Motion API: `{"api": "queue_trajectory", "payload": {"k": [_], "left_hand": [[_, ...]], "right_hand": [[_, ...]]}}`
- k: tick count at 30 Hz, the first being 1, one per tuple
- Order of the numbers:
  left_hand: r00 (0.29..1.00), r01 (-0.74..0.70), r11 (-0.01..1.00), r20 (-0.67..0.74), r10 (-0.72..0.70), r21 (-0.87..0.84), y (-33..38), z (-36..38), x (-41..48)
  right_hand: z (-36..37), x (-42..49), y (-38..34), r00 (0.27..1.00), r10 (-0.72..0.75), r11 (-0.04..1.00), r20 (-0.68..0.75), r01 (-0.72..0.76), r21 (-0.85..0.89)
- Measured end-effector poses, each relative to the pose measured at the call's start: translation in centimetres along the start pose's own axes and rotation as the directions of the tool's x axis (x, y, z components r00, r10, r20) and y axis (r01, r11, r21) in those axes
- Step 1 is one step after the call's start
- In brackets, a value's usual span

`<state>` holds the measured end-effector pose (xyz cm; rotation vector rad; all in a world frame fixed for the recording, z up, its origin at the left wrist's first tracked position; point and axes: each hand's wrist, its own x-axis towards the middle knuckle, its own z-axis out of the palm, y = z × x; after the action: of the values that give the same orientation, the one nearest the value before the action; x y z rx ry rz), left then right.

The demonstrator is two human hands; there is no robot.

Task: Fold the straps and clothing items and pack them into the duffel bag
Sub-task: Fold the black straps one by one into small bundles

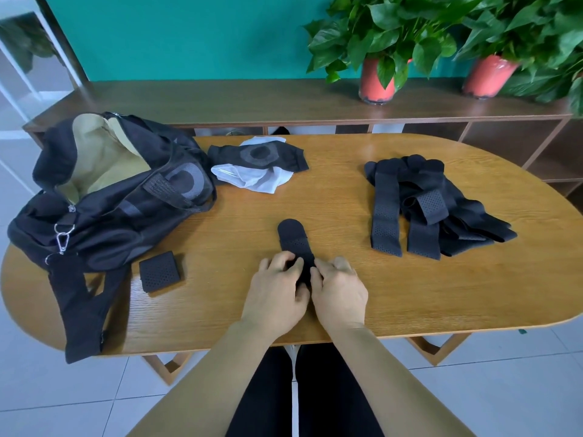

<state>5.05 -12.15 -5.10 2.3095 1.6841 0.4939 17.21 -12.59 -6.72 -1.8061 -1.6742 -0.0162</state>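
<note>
A black perforated strap (pixel 292 236) lies lengthwise at the table's front centre, its rounded end pointing away from me. My left hand (pixel 275 290) and my right hand (pixel 338 288) both pinch its near end, fingers curled over the fabric. A folded black strap (pixel 159 271) sits as a small square to the left. The open black duffel bag (pixel 104 197) with a tan lining lies at the far left. A pile of unfolded black straps (pixel 422 203) is at the right. A black knee sleeve (pixel 258 156) lies on a white garment (pixel 252 178) at the back centre.
The oval wooden table (pixel 410 294) carries everything. The bag's shoulder strap (pixel 82 310) hangs over the left front edge. Behind the table stands a low wooden shelf (pixel 252 99) with two potted plants (pixel 378 77) at the right.
</note>
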Motion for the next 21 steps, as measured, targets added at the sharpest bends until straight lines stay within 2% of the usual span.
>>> {"api": "queue_trajectory", "payload": {"k": [2, 4, 6, 8, 10, 13, 16, 21], "left_hand": [[0.999, -0.013, 1.0, 0.051, 0.013, -0.001, -0.4, -0.4, 0.3], [0.997, -0.036, 0.999, 0.075, 0.037, -0.009, -1.0, -0.9, 0.8], [0.995, -0.068, 0.997, 0.073, 0.07, -0.03, -1.6, -1.3, 1.0], [0.993, -0.103, 0.99, 0.043, 0.107, -0.099, -1.9, -1.7, 0.9], [0.992, -0.114, 0.973, 0.037, 0.124, -0.203, -1.7, -2.1, 0.5], [0.998, -0.03, 0.95, 0.041, 0.045, -0.311, -1.2, -2.4, -0.1], [0.998, 0.032, 0.947, -0.047, -0.05, -0.32, -1.1, -1.8, -0.2], [0.969, 0.142, 0.936, -0.146, -0.198, -0.323, -0.6, -0.5, 0.8]], "right_hand": [[-0.2, 0.2, 0.4, 0.997, 0.029, 0.999, 0.07, -0.032, 0.038], [-0.9, 0.4, 1.0, 0.972, 0.08, 0.981, 0.222, -0.116, 0.155], [-1.8, 0.5, 1.6, 0.956, 0.008, 0.964, 0.294, -0.086, 0.253], [-2.3, 0.5, 1.9, 0.948, -0.115, 0.957, 0.297, 0.026, 0.288], [-2.3, 0.7, 1.9, 0.941, -0.149, 0.948, 0.304, 0.048, 0.315], [-2.3, 1.0, 1.5, 0.952, -0.044, 0.922, 0.303, -0.078, 0.38], [-2.1, 1.3, 1.1, 0.941, 0.097, 0.899, 0.325, -0.223, 0.378], [-0.8, 1.2, 0.0, 0.972, 0.163, 0.929, 0.17, -0.209, 0.305]]}}
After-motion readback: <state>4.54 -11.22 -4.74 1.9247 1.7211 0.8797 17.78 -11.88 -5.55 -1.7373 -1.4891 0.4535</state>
